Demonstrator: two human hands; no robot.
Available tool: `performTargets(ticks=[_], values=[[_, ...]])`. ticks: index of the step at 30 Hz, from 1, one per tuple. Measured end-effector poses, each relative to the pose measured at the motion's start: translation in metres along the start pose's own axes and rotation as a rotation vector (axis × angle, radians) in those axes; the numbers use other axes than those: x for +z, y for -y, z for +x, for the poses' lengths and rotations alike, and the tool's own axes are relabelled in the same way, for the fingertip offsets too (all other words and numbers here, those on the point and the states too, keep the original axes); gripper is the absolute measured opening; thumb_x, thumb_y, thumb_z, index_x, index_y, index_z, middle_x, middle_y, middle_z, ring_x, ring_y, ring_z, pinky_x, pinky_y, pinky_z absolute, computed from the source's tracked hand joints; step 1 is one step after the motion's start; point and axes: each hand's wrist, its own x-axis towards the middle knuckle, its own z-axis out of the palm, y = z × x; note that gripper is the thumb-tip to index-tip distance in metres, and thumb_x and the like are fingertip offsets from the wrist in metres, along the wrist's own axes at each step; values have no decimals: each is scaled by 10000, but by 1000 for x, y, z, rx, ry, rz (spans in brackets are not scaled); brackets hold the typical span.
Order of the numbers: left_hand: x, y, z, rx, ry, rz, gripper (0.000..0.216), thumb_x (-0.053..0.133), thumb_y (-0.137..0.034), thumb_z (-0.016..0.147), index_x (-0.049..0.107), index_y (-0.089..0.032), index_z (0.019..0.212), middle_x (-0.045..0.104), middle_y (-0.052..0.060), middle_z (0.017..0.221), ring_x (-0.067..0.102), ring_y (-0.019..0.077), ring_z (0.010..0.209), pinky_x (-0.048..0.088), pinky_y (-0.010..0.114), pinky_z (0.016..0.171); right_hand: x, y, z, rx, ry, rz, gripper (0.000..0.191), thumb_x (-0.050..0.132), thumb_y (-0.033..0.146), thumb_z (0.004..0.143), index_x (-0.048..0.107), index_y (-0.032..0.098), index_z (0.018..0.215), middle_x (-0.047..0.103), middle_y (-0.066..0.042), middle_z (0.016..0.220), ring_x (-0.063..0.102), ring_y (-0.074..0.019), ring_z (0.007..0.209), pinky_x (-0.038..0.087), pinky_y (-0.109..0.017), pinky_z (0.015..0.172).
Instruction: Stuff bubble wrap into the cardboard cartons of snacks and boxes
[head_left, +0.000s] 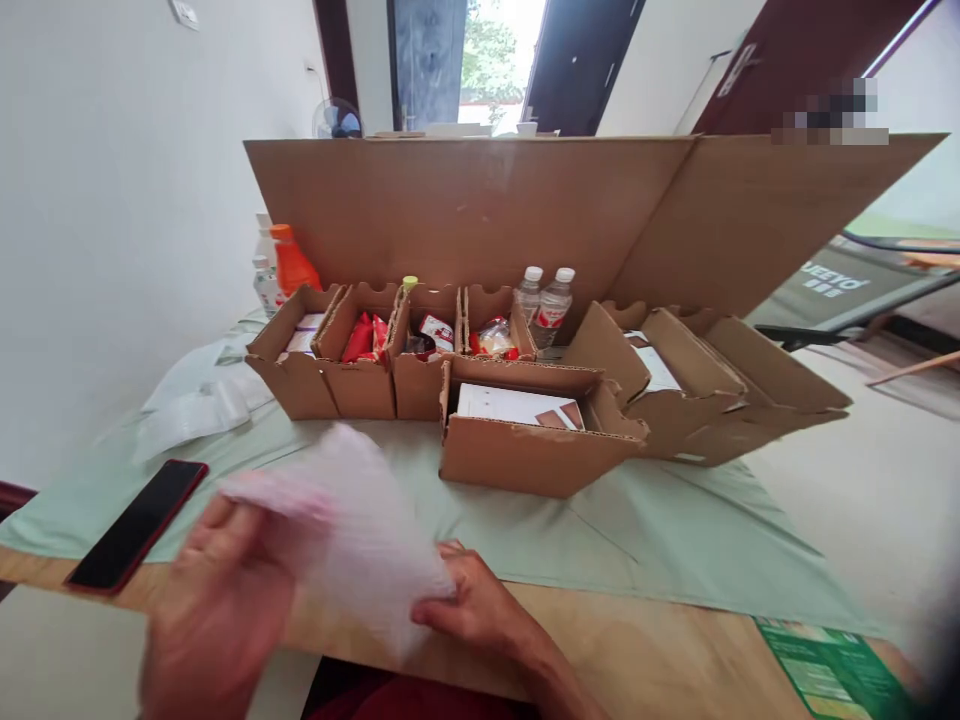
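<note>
White, blurred plastic bag [360, 530] sits between your hands at six o'clock: your left hand [225, 610] grips its left edge, fingers curled; your right hand [480, 605] pinches its lower right corner. It looks unfilled. At ten o'clock lies a phone [135, 525]. At twelve o'clock, cardboard boxes [525, 450] hold packets, seemingly unpacked.

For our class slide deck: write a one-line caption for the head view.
Left hand and right hand hold a blurred white bag before cardboard boxes.
</note>
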Motion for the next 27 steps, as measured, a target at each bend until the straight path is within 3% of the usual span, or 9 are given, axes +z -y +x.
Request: performTargets(ticks=[3,6,9,11,14,17,21,24,27], values=[[-20,11,25,23,-112,35,69,704,-358,836,681,-295,820,738,-18,876,701,205,897,604,360,884,-25,-12,-53,193,-52,170,286,618,405,878,666,200,684,641,7,666,599,-165,669,489,-273,669],[-43,53,31,-82,-111,232,143,756,-313,724,654,-242,795,698,-33,770,660,160,752,585,294,770,-65,-18,-90,390,-163,328,270,674,463,835,702,195,820,674,-5,733,613,-170,669,477,-259,612],[-61,101,20,-170,31,568,333,751,-422,714,673,-190,939,705,-2,789,642,169,697,551,304,705,-96,-34,-103,498,-342,271,404,690,498,804,698,191,1067,710,-29,847,651,-199,734,505,-288,636],[-68,123,13,-157,166,815,466,698,-490,740,666,-174,1081,717,34,844,664,218,743,554,372,748,-106,-52,-107,568,-471,60,510,653,510,807,662,173,1191,712,-39,835,652,-209,705,509,-315,631],[-72,135,10,96,244,1120,633,619,-528,800,600,-117,1282,712,129,983,667,325,904,545,516,857,-108,-76,-117,584,-723,-433,533,596,497,831,647,148,1231,739,-115,987,678,-257,787,530,-406,741],[-61,133,6,465,270,1196,553,566,-454,913,556,-116,1350,667,208,1191,622,377,1097,515,579,949,-97,-78,-120,446,-881,-724,422,526,455,924,667,154,1183,711,-177,1190,679,-327,1024,512,-498,895],[-24,141,-12,688,604,1075,319,519,-193,960,628,-233,1257,641,138,1335,542,332,1316,470,527,1076,-47,-44,-74,204,-680,-742,298,481,263,999,662,190,1225,682,-149,1303,632,-295,1181,485,-483,1011],[-9,160,-21,646,762,1118,360,498,-135,928,666,-235,1231,670,127,1314,553,335,1310,450,558,1095,2,-21,-26,72,-343,-699,341,542,184,966,634,225,1292,597,-114,1448,544,-279,1319,462,-473,1068],[-16,177,-20,598,808,1178,372,498,-194,948,653,-208,1287,672,142,1329,578,338,1282,453,582,1092,21,-27,-21,28,-209,-697,386,623,243,949,612,224,1335,573,-101,1484,471,-266,1406,420,-463,1136]])
